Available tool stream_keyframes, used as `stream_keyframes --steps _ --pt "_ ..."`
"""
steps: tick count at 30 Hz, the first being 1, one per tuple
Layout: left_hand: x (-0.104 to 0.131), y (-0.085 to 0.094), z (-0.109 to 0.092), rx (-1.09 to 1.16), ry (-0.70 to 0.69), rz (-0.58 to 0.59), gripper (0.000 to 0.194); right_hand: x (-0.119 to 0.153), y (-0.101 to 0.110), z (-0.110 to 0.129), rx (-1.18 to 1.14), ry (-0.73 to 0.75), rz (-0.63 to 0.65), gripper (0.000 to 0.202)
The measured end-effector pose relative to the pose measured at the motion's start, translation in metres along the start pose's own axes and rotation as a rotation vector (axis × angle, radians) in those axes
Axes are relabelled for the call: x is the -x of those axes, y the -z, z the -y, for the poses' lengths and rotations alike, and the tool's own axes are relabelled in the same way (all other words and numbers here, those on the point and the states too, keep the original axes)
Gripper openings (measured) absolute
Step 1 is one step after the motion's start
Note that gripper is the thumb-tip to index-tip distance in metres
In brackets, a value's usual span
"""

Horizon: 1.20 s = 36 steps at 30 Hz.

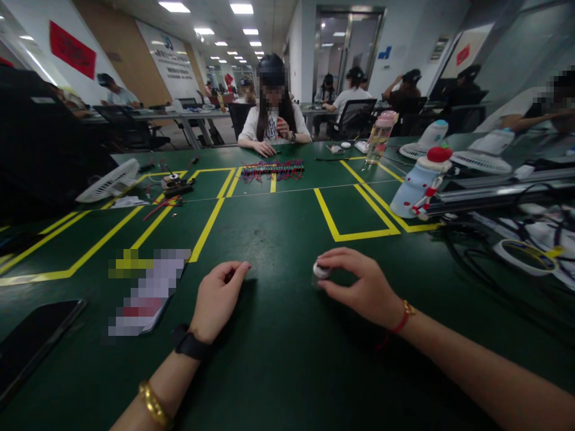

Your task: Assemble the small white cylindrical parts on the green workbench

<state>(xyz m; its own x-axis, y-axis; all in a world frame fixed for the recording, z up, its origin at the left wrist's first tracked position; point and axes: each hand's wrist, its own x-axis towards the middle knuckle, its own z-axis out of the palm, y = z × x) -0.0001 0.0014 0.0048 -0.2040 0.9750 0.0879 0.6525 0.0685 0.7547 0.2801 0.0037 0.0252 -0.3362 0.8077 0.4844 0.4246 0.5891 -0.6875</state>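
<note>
My right hand point(359, 281) grips a small clear bottle with a white cap point(320, 274), thumb on the near side and fingers over the top. The bottle stands upright at the table's middle; its lower part is in shadow. To the left, my left hand point(220, 293) is held low at the green tabletop point(274, 335), its fingers curled and the thumb pressed against the index finger. Whatever may be between those fingertips is hidden. A gap of bare tabletop separates the two hands.
A phone point(40, 335) and a blurred-out flat item point(155, 293) lie at left. Wires point(272, 170) lie before a person point(274, 114) across the table. A blue bottle point(411, 185), a pink-lidded bottle point(381, 137), fans point(483, 149) and cables point(476, 257) stand or lie at right.
</note>
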Motion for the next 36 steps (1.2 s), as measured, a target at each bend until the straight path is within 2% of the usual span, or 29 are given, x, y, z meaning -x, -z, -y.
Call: stream_keyframes --steps 3,6,8,13,15,17,21,25,27,31,33,36 --pt "0.0 -0.002 0.003 0.002 -0.016 -0.003 0.04 0.006 -0.023 0.012 -0.043 0.015 0.064 0.03" --pt "0.002 -0.005 -0.001 0.001 -0.073 0.013 0.036 0.011 -0.027 0.006 -0.076 -0.032 0.086 0.032" --pt "0.007 -0.009 -0.011 0.011 -0.157 0.053 0.032 0.013 -0.029 0.0 -0.119 -0.086 0.08 0.038" --pt "0.028 -0.023 -0.049 0.129 -0.373 0.247 0.028 0.018 -0.036 -0.004 -0.23 -0.176 0.063 0.047" --pt "0.035 -0.031 -0.059 0.177 -0.402 0.273 0.026 0.019 -0.038 -0.003 -0.223 -0.169 0.075 0.045" --pt "0.039 -0.037 -0.063 0.22 -0.373 0.251 0.024 0.019 -0.038 -0.002 -0.2 -0.158 0.082 0.043" --pt "0.039 -0.039 -0.059 0.276 -0.254 0.179 0.023 0.018 -0.038 -0.001 -0.176 -0.144 0.096 0.046" --pt "0.033 -0.033 -0.05 0.263 -0.217 0.082 0.026 0.017 -0.037 -0.002 -0.153 -0.148 0.099 0.049" --pt "0.031 -0.033 -0.046 0.18 -0.241 0.101 0.025 0.018 -0.035 -0.003 -0.135 -0.145 0.086 0.05" --pt "0.032 -0.039 -0.04 -0.1 -0.329 0.236 0.017 0.017 -0.03 -0.005 -0.083 -0.131 0.069 0.046" --pt "0.033 -0.042 -0.04 -0.2 -0.358 0.251 0.016 0.017 -0.029 -0.005 -0.071 -0.116 0.075 0.043" --pt "0.034 -0.045 -0.041 -0.231 -0.368 0.249 0.017 0.018 -0.032 -0.002 -0.065 -0.1 0.086 0.042"
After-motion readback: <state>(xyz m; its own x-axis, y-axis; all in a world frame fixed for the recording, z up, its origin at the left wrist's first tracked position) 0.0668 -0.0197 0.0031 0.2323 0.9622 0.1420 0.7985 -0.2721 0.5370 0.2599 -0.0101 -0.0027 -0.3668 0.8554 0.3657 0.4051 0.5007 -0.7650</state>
